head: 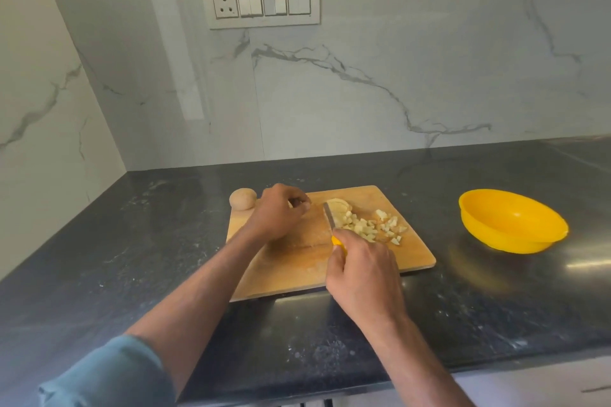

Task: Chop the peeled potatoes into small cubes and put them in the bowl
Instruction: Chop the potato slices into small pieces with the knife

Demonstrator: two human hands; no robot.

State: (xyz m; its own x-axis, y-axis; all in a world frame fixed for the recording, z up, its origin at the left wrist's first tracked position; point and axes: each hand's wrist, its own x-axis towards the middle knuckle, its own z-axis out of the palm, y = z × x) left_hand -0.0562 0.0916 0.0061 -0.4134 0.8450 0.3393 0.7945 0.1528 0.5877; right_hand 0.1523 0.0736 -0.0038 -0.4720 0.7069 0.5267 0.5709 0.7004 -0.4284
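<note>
Nearest, a blue sleeve [109, 373] on the left forearm, low at the left edge. Above the dark bench [132, 241], right hand [363, 277] with its grip wrapped round the yellow handle of a knife [330, 218], blade edge down on the wooden cutting board [291, 268], just left of the potato cubes [373, 225]. Cubes heaped loosely at the board's middle right, a still uncut piece of peeled potato [339, 206] at their far end, touching the blade. Left hand [281, 211] over the board's left part, fingers curled, grip apparently pinching something small; what it is, cannot tell. Whole potato [243, 198] at the board's far left corner. Yellow bowl [512, 221] well apart to the right on the bench, nothing visible inside. Farthest, a marble-patterned wall with a switch panel [259, 2].
</note>
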